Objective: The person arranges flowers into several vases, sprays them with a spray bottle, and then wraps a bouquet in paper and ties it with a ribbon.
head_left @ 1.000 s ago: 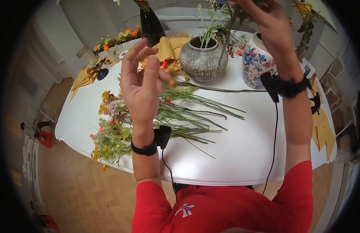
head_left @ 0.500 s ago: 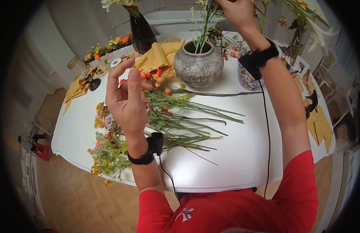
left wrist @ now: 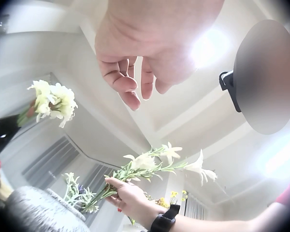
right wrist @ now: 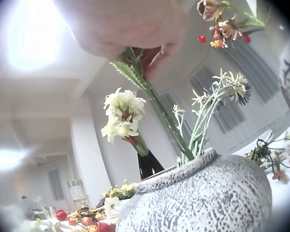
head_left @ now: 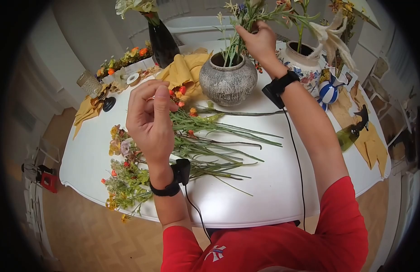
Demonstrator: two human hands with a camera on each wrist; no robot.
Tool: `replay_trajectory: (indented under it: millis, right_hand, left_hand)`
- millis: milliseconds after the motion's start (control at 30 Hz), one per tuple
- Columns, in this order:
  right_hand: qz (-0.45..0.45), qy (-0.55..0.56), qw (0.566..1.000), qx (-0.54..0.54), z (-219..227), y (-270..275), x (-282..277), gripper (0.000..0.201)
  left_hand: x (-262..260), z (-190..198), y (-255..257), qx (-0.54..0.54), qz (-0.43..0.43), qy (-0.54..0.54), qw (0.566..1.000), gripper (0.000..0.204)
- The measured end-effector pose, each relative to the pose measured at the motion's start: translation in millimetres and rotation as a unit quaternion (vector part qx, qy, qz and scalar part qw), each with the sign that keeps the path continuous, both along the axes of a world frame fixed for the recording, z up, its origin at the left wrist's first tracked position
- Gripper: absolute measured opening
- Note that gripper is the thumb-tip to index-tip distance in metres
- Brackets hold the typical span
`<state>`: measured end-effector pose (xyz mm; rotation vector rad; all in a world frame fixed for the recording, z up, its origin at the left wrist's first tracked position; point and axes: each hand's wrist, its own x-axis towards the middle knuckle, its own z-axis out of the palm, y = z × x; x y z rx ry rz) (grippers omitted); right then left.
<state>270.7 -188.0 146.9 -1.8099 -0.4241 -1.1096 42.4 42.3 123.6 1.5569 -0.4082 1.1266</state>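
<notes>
My right hand (head_left: 263, 44) grips the green stem of a white lily (head_left: 332, 38) above the grey speckled vase (head_left: 229, 84). In the right wrist view the thick stem (right wrist: 159, 108) slants down into the vase's mouth, beside thinner stems with small pale blossoms (right wrist: 232, 87). The lily's several white blooms (left wrist: 144, 162) lean right in the left wrist view. My left hand (head_left: 151, 120) is raised over the laid-out flowers, its fingers loosely bent and holding nothing. Below it, cut flower stems (head_left: 228, 136) lie on the white table.
A blue-and-red patterned white vase (head_left: 300, 65) stands right of the grey one. Behind at left is a black vase (head_left: 162, 43) with white flowers. Yellow cloth (head_left: 187, 68) lies beside the grey vase. A green spray bottle (head_left: 348, 137) and a striped blue-white object (head_left: 328, 93) are at right.
My right hand has moved left and down with the lily, bringing its stem into the grey vase's mouth. My left hand stays raised, its fingers now more bent.
</notes>
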Motion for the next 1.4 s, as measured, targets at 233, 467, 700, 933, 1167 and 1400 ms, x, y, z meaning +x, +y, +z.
replay_trajectory:
  millis: [233,467,700,933,1167,1400]
  right_hand:
    - [-0.024,0.089,0.995,0.036,-31.7,7.4,-1.1,0.042]
    - [-0.021,0.107,0.992,-0.063,-56.0,8.9,-6.6,0.039]
    - [-0.040,0.106,0.975,-0.193,-54.9,22.4,10.7,0.046]
    - [0.201,0.197,0.942,-0.183,-44.6,26.1,7.9,0.055]
    - [0.239,0.184,0.950,-0.082,-23.8,24.4,34.9,0.061]
    - [0.375,0.263,0.886,-0.067,-13.3,13.7,33.8,0.048]
  left_hand:
    - [-0.6,-1.9,1.1,0.009,-0.005,0.004,1.000,0.018]
    - [-0.9,-3.0,-0.8,0.027,0.001,0.011,1.000,0.015]
    - [-0.8,-3.5,-4.7,0.029,-0.004,0.030,0.999,0.013]
    - [-0.3,-4.0,-5.1,0.040,0.001,0.034,0.999,0.012]
    - [-2.2,-1.5,-5.4,0.028,0.005,0.040,0.999,0.011]
    - [4.9,-5.3,-6.0,0.048,0.023,0.020,0.998,0.009]
